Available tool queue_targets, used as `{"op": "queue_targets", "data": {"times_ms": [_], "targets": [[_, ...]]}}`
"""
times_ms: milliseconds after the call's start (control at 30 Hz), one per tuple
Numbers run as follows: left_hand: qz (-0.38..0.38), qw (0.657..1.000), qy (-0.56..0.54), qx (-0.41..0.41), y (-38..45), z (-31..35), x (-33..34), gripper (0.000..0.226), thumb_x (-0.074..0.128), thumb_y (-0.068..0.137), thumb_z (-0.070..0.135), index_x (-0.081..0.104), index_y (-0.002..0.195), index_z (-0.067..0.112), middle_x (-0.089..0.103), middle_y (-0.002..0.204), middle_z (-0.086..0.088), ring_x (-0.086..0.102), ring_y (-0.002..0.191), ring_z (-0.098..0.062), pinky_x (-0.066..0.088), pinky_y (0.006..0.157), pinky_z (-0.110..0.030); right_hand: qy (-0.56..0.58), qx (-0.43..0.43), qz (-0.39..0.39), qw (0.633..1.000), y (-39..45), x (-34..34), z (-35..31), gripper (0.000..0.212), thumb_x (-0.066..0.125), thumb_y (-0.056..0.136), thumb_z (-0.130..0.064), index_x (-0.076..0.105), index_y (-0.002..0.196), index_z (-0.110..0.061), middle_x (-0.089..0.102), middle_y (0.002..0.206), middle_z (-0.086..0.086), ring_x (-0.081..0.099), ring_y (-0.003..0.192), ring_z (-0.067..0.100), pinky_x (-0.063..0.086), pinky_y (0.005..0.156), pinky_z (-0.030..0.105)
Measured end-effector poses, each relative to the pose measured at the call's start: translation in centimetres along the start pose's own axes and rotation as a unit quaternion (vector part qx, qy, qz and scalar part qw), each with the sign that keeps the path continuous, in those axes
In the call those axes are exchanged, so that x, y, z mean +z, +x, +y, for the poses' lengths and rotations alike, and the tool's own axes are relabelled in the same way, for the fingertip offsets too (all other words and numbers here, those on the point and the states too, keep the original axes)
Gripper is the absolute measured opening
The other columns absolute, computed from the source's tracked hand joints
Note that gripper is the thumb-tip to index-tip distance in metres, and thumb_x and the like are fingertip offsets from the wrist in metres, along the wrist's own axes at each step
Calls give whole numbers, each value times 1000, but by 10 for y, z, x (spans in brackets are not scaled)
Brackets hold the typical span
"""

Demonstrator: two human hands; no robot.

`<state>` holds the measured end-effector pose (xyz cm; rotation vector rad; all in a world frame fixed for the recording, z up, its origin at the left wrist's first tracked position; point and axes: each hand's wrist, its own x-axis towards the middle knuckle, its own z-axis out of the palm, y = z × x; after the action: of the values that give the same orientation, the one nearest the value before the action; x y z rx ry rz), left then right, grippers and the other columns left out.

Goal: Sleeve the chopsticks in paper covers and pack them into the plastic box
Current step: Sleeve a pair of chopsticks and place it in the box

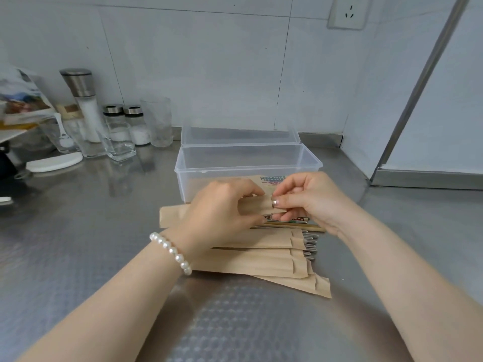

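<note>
Spanning the whole lower view, a steel counter [78, 244] — patterned, reflective. Clear plastic box [248, 163] at centre, lid thrown back, looks nearly empty apart from what may be one printed sleeve along its front wall; hard to tell. Just in front of the box, a stack of kraft paper covers [256, 259], long axes running left–right, open flapped ends to the right, metal chopstick ends [309, 245] poking out there. Above the stack, left hand [222, 210] curled round one paper sleeve [264, 206], holding it level; right hand [311, 202] pinches at that sleeve's right-hand mouth, fingertips closed on the paper edge. Whether a chopstick is between those fingers — cannot tell. Judgement: loading goes from the right, along the sleeve's length, so the right hand does the feeding. Pearl bracelet [171, 253] on left wrist.
</note>
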<state>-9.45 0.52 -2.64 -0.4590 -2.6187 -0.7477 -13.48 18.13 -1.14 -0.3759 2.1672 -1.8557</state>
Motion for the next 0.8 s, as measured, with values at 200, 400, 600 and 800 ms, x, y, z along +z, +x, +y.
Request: {"op": "queue_targets", "data": {"times_ms": [200,400,600,800], "targets": [[17,1000,-4,16,0,-5,1,35,77,69,23,67,103,19,68,96,4,60,88,-16,48,81,-31,-126,6,13,992,-1,-15,-5,13,74,72,-4,67,70,-14,63,56,-7,58,54,6,43,45,18],[8,1000,-4,-3,0,-11,2,32,77,70,20,67,101,20,67,94,4,59,87,-16,47,81,-31,-331,20,56,942,3,-64,-1,17,77,70,-3,69,65,-17,62,55,-10,54,55,-2,40,56,10],[-30,999,11,-20,0,-12,8,35,76,71,24,67,104,22,67,101,4,59,94,-16,46,86,-31,-383,81,-20,920,13,-60,20,19,76,70,-1,70,66,-19,58,42,-17,51,57,2,41,64,18],[-57,998,17,-31,0,-11,11,38,75,71,27,65,108,22,66,107,4,58,99,-17,44,89,-29,-363,60,-14,930,14,-55,21,14,78,70,-4,71,69,-16,58,49,-14,51,59,3,39,61,16]]}}
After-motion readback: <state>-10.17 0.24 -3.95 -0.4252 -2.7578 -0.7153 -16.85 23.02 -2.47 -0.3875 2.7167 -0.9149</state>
